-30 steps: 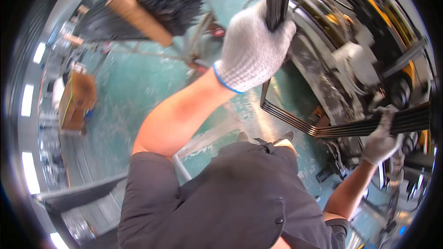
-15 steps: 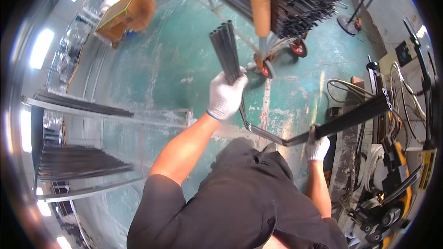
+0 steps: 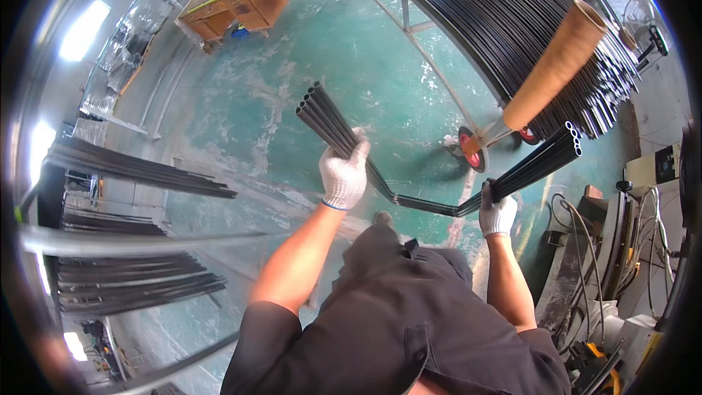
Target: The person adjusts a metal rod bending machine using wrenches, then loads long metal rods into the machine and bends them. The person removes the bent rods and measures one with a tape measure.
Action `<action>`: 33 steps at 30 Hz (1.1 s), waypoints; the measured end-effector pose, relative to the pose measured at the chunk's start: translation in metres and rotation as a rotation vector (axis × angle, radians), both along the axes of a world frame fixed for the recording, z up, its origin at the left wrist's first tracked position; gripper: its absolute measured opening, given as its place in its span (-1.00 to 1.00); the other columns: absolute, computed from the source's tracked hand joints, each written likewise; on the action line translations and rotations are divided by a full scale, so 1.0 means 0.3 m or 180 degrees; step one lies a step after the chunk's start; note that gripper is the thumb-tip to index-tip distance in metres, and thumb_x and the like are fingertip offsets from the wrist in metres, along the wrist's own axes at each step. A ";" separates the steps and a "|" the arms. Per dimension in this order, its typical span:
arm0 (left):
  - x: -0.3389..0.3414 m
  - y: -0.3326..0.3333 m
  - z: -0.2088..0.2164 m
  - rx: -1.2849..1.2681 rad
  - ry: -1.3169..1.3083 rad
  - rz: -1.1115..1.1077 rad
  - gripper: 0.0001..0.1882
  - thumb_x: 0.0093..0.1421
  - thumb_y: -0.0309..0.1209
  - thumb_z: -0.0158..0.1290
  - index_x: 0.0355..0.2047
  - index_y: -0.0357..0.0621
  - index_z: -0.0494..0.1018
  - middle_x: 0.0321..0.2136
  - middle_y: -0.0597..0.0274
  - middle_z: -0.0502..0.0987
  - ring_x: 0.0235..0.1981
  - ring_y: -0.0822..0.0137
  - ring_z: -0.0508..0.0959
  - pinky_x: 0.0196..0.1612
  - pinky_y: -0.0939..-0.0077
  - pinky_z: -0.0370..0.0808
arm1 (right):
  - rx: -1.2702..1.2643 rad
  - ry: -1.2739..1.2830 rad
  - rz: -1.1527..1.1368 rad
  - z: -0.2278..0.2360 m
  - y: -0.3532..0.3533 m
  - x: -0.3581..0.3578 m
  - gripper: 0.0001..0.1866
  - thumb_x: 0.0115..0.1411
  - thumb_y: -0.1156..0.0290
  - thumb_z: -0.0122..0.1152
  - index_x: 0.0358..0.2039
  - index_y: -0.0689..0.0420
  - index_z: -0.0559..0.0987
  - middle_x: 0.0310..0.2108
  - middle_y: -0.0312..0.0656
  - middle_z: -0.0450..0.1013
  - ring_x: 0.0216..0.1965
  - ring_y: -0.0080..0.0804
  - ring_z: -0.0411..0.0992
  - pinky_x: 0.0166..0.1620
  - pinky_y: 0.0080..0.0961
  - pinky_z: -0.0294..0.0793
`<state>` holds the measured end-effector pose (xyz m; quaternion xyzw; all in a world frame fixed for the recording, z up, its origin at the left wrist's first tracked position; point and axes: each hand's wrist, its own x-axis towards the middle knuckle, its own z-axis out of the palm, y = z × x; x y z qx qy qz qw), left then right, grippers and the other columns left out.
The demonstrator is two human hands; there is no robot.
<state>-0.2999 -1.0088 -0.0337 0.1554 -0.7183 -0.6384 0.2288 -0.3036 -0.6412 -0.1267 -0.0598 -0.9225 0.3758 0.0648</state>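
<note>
A bundle of bent black metal tubes (image 3: 428, 206) hangs in front of my body, its two ends angled up and outward and its middle run low. My left hand (image 3: 344, 173), in a white knit glove, is closed around the left leg of the bundle below its open round ends. Round the right leg, near the lower bend, my gloved right hand (image 3: 498, 212) is closed. The open tube ends at the right point up toward the far right. Both hands keep the bundle off the floor; parts of the tubes are hidden behind the gloves.
At the far right, a wheeled rack carries many long black tubes (image 3: 504, 22), with a brown cardboard tube (image 3: 556, 62) standing on its corner. Racked black tubes (image 3: 135, 274) lie at my left. A wooden desk (image 3: 238, 0) stands far left. Machinery with cables (image 3: 585, 249) is at right.
My view has turned left, so the loaded rack and the machinery sit further right. The bundle stays in both hands, its right end now pointing more upward and away from the machine.
</note>
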 end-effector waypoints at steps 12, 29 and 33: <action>-0.530 -0.638 -0.049 0.0455 0.0181 0.0063 -0.75 0.34 -0.59 0.35 0.01 -0.28 0.66 -0.07 0.25 0.73 -0.06 0.42 0.68 0.09 0.49 0.61 | 0.0239 0.0143 0.0114 -0.055 -0.658 -0.574 -0.65 0.45 0.11 0.34 -0.04 0.15 0.77 -0.24 0.08 0.72 -0.14 0.04 0.74 -0.04 -0.21 0.65; -1.348 -1.377 -0.192 -0.0712 -0.0312 0.0198 -0.78 0.36 -0.53 0.31 -0.01 -0.28 0.69 -0.15 0.20 0.77 -0.09 0.33 0.74 0.07 0.38 0.63 | -0.0144 -0.0446 -0.0195 -0.176 -1.471 -1.363 -0.61 0.45 0.02 0.31 -0.01 0.07 0.78 -0.18 0.13 0.71 -0.02 0.10 0.70 -0.03 -0.11 0.64; -1.571 -1.506 -0.246 -0.0504 -0.0322 -0.0210 -0.81 0.38 -0.51 0.31 -0.03 -0.29 0.69 -0.15 0.17 0.77 -0.10 0.32 0.74 0.06 0.39 0.63 | -0.0392 -0.0306 -0.0730 -0.252 -1.619 -1.477 -0.61 0.44 0.04 0.36 0.00 0.11 0.77 -0.16 0.14 0.72 0.01 0.04 0.72 0.01 -0.20 0.66</action>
